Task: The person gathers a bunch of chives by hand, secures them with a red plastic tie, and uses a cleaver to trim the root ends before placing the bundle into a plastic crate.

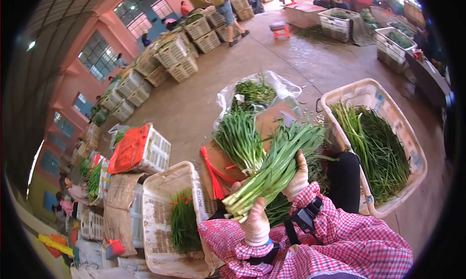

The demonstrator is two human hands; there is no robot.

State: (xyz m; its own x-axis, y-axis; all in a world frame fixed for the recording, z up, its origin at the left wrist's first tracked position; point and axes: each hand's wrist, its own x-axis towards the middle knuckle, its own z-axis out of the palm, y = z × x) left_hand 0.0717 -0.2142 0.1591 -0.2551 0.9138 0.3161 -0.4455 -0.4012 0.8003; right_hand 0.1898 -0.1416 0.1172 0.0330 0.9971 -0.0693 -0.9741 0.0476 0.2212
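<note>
A loose bunch of chives (274, 170), long flat green leaves with pale stem ends, lies slantwise across both my hands. My left hand (255, 223), in a whitish glove, is closed around the stem end. Farther up, on the leafy side, my right hand (297, 179) grips the same bunch; its glove leaves the fingertips bare. Just beyond, another pile of chives (240, 140) rests on a brown board (208, 158). Red ties (212, 174) hang along the board's left side. Part of the board is hidden under the greens.
At my right stands a crate (417, 155) of loose greens. A crate (158, 221) at left holds chives tied with red. Beyond the board sits a clear plastic bag (286, 87) of trimmings. Stacked crates (170, 56), a red stool (280, 31) and other people are farther off.
</note>
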